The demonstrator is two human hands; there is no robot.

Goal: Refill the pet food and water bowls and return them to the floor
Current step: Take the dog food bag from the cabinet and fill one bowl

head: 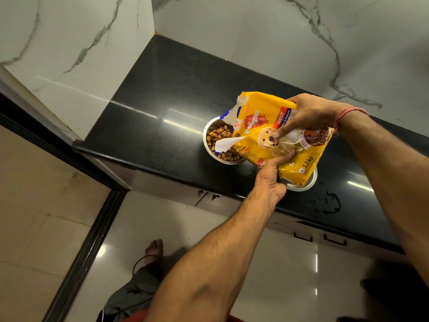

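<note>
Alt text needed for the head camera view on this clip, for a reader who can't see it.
Two bare hands, left hand and right hand, tip a yellow dog food bag over a steel bowl holding kibble on a black counter. A second steel bowl sits mostly hidden under the bag, near the counter's front edge.

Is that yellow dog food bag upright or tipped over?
Tipped. The bag lies sideways in both hands, its torn mouth down over the steel bowl, which already holds kibble.
</note>
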